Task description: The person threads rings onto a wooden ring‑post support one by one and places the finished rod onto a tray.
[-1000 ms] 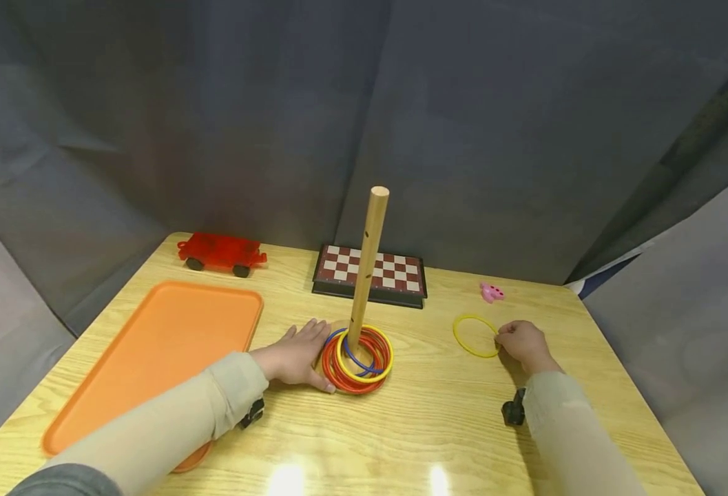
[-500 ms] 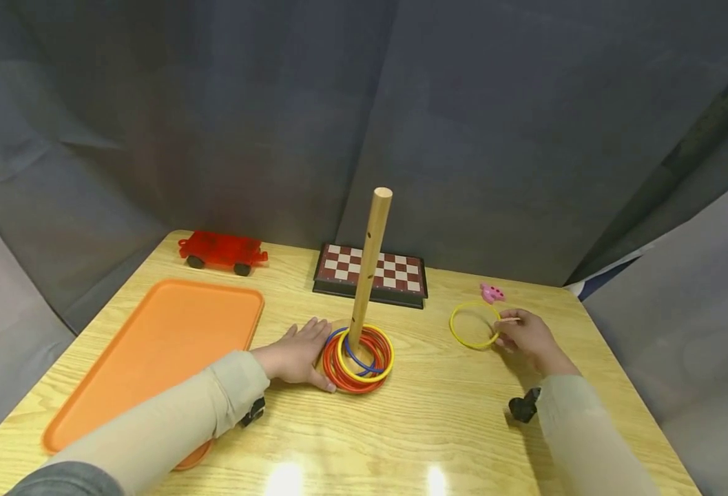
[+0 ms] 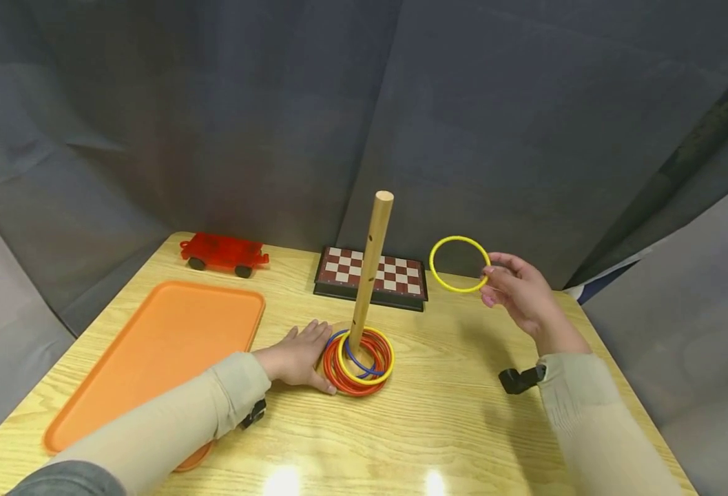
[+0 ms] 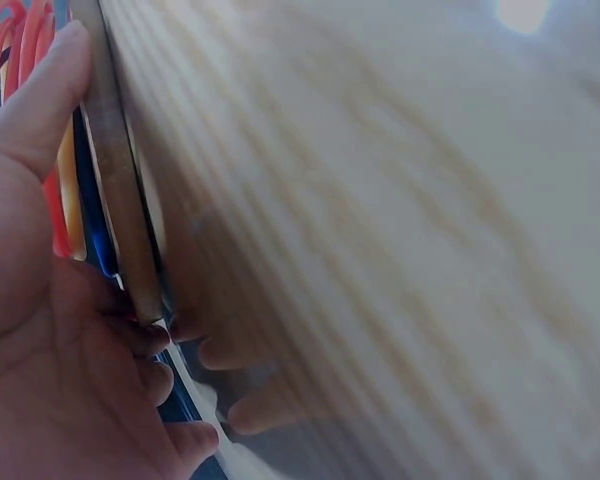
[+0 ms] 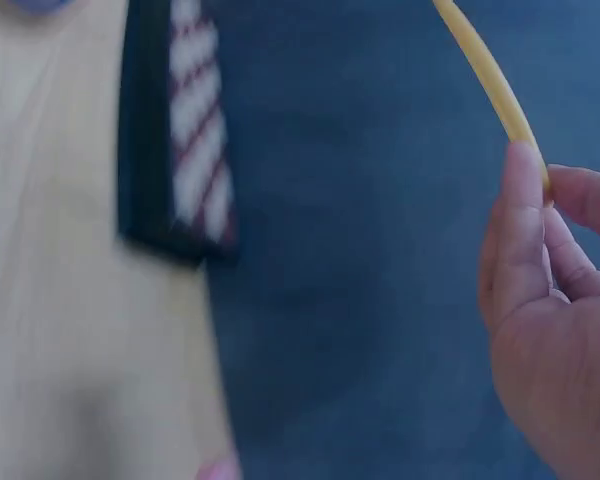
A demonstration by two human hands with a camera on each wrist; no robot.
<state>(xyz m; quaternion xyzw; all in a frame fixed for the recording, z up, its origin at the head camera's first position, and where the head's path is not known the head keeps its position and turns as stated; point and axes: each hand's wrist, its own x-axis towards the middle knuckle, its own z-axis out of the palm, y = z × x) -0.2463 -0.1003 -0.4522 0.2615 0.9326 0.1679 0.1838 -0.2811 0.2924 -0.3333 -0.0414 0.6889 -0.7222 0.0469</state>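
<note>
My right hand pinches a yellow ring at its right edge between thumb and fingers. The ring is up off the table, tilted, to the right of the wooden post. Around the foot of that upright post lie several red rings, some blue and another yellow ring, stacked loosely. My left hand rests spread against the left side of the post's round wooden base. In the left wrist view its thumb lies along the base's edge, with the other fingertips down by the tabletop.
Behind the post lies a checkered board box. A red toy wagon stands at the back left, above an orange tray partly under the left sleeve. A small pink toy is mostly hidden behind the right hand. Dark curtains enclose the table.
My right hand has lifted the yellow ring off the table, raising it and bringing it slightly left. My left hand has stayed at the post's base.
</note>
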